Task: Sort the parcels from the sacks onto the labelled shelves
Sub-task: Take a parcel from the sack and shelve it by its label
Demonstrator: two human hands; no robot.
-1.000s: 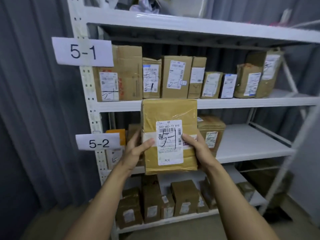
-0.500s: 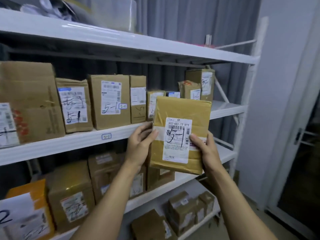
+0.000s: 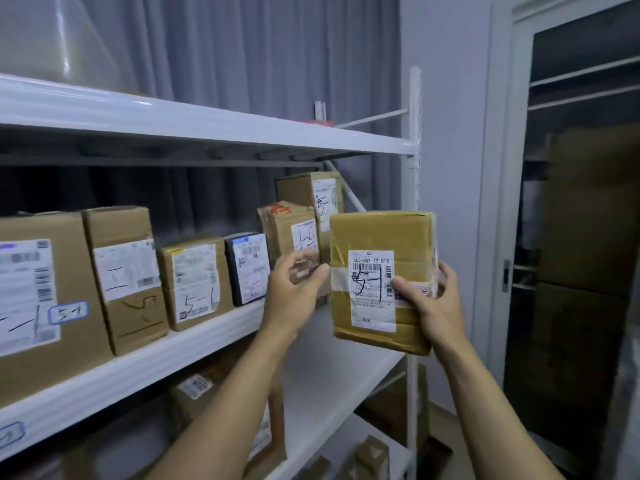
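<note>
Parcels marked 5-1 already line the shelf. Left hand: fingers loosely curled at brown parcel's left edge, hold unclear. Right hand grips it, thumb on label, in air before shelf's right end; not yet placed

The parcel is seen to be brown cardboard bound in glossy clear tape, with a matt white paper label. Matt cardboard boxes are ranged along the shelf, which is smooth, faintly glossy, white-painted metal. The curtain is matt grey cloth.
</note>
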